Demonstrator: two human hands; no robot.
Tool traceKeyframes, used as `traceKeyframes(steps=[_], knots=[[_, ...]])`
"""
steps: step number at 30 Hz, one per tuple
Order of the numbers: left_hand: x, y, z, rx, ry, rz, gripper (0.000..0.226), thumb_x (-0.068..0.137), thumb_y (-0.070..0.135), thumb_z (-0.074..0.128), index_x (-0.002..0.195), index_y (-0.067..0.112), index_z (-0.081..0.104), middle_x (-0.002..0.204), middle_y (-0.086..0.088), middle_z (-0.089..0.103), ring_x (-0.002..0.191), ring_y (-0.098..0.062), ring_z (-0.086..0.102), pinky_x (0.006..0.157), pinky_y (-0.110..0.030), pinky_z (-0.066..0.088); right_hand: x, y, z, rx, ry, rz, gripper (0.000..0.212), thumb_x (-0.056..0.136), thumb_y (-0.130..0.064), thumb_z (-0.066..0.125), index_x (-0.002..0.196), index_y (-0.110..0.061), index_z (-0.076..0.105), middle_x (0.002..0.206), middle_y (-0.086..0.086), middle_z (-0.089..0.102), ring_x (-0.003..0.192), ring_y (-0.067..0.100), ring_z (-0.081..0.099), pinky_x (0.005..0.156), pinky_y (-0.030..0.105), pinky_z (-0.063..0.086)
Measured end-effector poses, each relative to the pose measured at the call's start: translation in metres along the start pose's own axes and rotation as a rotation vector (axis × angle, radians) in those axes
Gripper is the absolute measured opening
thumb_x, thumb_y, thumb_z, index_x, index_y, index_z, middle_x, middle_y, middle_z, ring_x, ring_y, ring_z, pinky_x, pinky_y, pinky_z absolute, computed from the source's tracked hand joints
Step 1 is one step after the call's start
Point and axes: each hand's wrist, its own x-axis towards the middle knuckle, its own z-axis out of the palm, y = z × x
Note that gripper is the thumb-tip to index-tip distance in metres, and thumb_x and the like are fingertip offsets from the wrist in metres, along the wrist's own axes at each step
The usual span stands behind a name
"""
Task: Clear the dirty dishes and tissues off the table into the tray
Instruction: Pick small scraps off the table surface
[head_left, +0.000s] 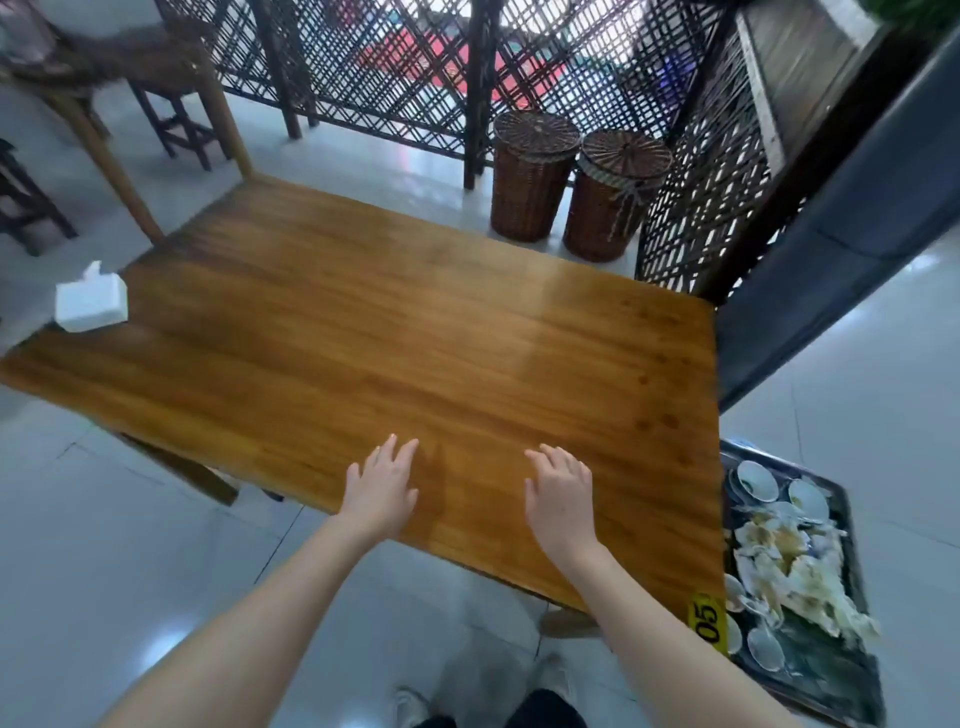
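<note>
The wooden table (405, 322) has a bare top apart from a white tissue box (92, 301) at its far left corner. My left hand (382, 488) and my right hand (561, 493) hover flat over the near edge, fingers spread and relaxed, holding nothing. To the right of the table, low down, a dark tray (852, 566) holds several white bowls (758, 480), spoons and crumpled used tissues (795, 566). A yellow tag reading 05 (709, 621) is stuck on the table's near right corner.
Two wicker baskets with lids (530, 182) stand behind the table by a dark lattice screen (415, 67). Wooden stools (171, 98) are at the far left. A grey pillar (841, 228) rises on the right. The floor is pale tile.
</note>
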Motion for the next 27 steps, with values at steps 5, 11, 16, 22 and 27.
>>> traceKeyframes(steps=[5, 11, 16, 22, 27], knots=[[-0.008, -0.076, -0.021, -0.049, 0.037, -0.126, 0.065, 0.099, 0.028, 0.049, 0.153, 0.026, 0.014, 0.162, -0.005, 0.010, 0.147, -0.023, 0.013, 0.115, -0.049, 0.016, 0.018, -0.075, 0.013, -0.004, -0.030, -0.134, 0.039, 0.094, -0.022, 0.057, 0.133, -0.019, 0.055, 0.140, 0.003, 0.052, 0.134, 0.021, 0.040, 0.113, 0.040, 0.027], [-0.004, -0.151, -0.044, -0.117, 0.104, -0.258, 0.065, 0.097, 0.029, 0.052, 0.153, 0.026, 0.017, 0.161, -0.005, 0.012, 0.147, -0.024, 0.017, 0.116, -0.052, 0.016, 0.049, -0.148, 0.027, -0.009, -0.082, -0.305, 0.040, 0.096, -0.020, 0.052, 0.137, -0.017, 0.051, 0.145, 0.005, 0.046, 0.138, 0.024, 0.034, 0.114, 0.044, 0.022], [0.011, -0.208, -0.064, -0.116, 0.130, -0.342, 0.066, 0.097, 0.030, 0.051, 0.153, 0.025, 0.016, 0.161, -0.006, 0.012, 0.147, -0.025, 0.018, 0.117, -0.049, 0.020, 0.082, -0.205, 0.046, -0.004, -0.109, -0.374, 0.041, 0.098, -0.020, 0.050, 0.139, -0.019, 0.048, 0.147, 0.003, 0.043, 0.140, 0.022, 0.031, 0.115, 0.043, 0.020], [0.038, -0.273, -0.093, -0.138, 0.135, -0.408, 0.064, 0.099, 0.030, 0.050, 0.153, 0.025, 0.015, 0.161, -0.006, 0.010, 0.146, -0.026, 0.017, 0.117, -0.049, 0.020, 0.132, -0.272, 0.078, 0.029, -0.146, -0.403, 0.041, 0.096, -0.017, 0.054, 0.136, -0.018, 0.051, 0.145, 0.003, 0.046, 0.139, 0.022, 0.033, 0.115, 0.043, 0.020], [0.066, -0.327, -0.129, -0.132, 0.145, -0.452, 0.063, 0.098, 0.031, 0.051, 0.152, 0.025, 0.019, 0.161, -0.006, 0.012, 0.145, -0.027, 0.021, 0.116, -0.047, 0.022, 0.177, -0.328, 0.098, 0.055, -0.190, -0.390, 0.040, 0.095, -0.017, 0.054, 0.135, -0.018, 0.052, 0.144, 0.002, 0.046, 0.139, 0.022, 0.033, 0.115, 0.043, 0.021]])
